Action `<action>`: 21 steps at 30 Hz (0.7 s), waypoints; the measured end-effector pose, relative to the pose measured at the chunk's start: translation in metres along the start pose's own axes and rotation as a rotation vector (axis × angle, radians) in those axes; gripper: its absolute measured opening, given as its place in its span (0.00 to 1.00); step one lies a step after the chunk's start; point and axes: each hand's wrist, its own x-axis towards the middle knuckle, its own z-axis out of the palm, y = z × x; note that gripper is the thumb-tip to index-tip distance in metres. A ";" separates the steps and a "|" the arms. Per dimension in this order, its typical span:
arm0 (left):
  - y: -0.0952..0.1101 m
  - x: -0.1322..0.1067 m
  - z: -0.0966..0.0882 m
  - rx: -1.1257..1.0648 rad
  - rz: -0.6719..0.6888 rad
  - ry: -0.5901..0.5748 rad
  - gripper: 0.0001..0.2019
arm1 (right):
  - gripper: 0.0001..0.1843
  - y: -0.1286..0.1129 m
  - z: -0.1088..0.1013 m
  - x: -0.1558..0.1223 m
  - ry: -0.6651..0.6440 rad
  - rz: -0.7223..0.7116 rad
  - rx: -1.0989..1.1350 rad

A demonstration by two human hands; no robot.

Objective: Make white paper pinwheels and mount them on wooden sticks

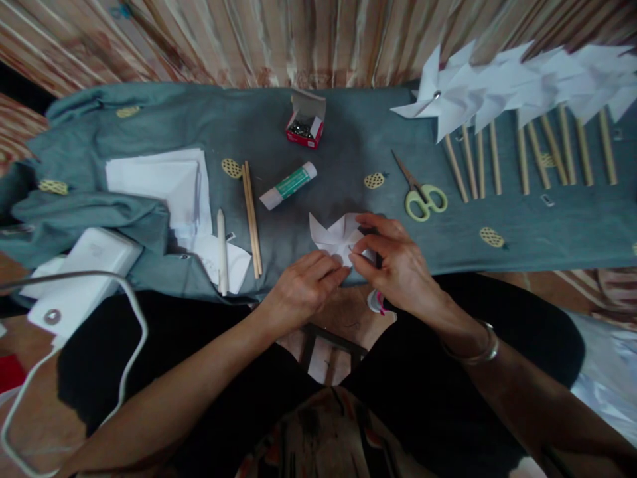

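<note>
A white paper pinwheel with folded blades lies between my two hands near the front edge of the cloth. The fingers of my left hand are closed on its lower left side. My right hand pinches at its right side, thumb and index finger close together near the centre. A small dark spot shows at those fingertips, too small to name. Just beyond the hands lie a glue stick with a green label and scissors with pale green handles. An open red box of small metal pins stands at the back.
Finished white pinwheels on wooden sticks lie in a row at the back right. To the left are stacked paper sheets, two wooden sticks, a white pen and a white power bank with a cable. A striped curtain hangs behind.
</note>
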 end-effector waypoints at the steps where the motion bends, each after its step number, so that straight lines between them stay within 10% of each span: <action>1: 0.000 0.000 0.000 -0.007 -0.004 0.001 0.09 | 0.05 0.000 0.000 0.000 0.005 -0.001 -0.007; 21: -0.001 0.001 0.000 -0.046 -0.021 -0.006 0.09 | 0.05 -0.002 -0.001 -0.004 -0.002 -0.015 -0.048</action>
